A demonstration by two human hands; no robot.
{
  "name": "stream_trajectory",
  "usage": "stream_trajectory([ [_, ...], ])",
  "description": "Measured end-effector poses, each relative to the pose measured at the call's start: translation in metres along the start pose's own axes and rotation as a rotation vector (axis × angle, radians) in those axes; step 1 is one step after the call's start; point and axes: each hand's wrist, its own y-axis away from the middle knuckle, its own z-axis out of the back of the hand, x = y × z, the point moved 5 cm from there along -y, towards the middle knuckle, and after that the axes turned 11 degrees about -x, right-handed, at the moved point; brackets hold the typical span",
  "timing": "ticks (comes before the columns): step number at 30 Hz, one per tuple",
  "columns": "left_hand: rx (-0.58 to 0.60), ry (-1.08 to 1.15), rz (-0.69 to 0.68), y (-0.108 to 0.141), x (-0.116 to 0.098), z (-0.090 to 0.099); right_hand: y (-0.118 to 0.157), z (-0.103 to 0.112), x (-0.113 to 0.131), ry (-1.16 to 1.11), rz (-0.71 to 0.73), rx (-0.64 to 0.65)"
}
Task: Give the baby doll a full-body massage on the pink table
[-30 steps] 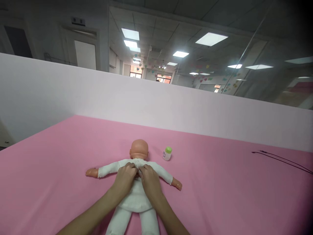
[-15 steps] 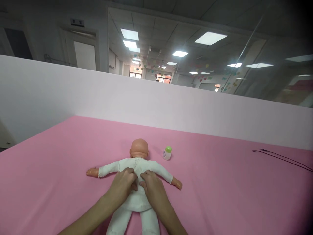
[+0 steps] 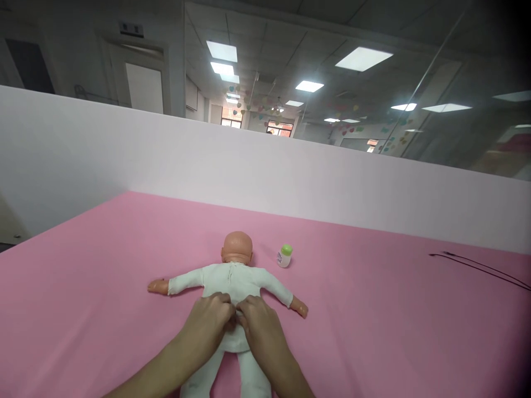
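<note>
A baby doll (image 3: 232, 279) with a white cloth body lies face down, its bald head away from me and its arms spread wide. My left hand (image 3: 213, 315) rests on the middle of its back with curled fingers pinching the cloth. Beside it, almost touching, my right hand (image 3: 258, 319) pinches the same part of the back, also with bent fingers. The fingertips and thumbs are partly hidden. To the right of the doll's head stands a small white jar (image 3: 284, 258) with a green lid.
Pink padding or cloth covers the table (image 3: 373, 309). A low white wall (image 3: 265, 171) runs along the back, with glass above it. Thin black cords (image 3: 481, 265) lie at the far right.
Both hands have slid down the doll's back toward its legs and come closer together. The doll and the jar stay in place; the view has shifted slightly.
</note>
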Motion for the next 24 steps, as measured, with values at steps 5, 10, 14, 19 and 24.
stream_trajectory([
  [5,0.116,-0.137,-0.016,-0.009,-0.002,-0.017,-0.006,-0.029,0.0,0.154,-0.033,0.115],
  [10,0.109,-0.165,-0.016,-0.005,-0.003,-0.01,-0.003,-0.014,-0.002,0.052,-0.058,0.109],
  [14,0.093,-0.117,-0.041,0.025,-0.006,-0.012,0.021,0.006,0.002,-0.074,-0.029,0.095],
  [19,0.15,-0.134,-0.048,0.046,-0.005,-0.04,0.043,-0.017,0.007,0.039,-0.027,0.107],
  [24,0.187,-0.015,-0.1,0.03,-0.007,-0.016,0.031,-0.009,-0.009,-0.312,-0.142,0.026],
])
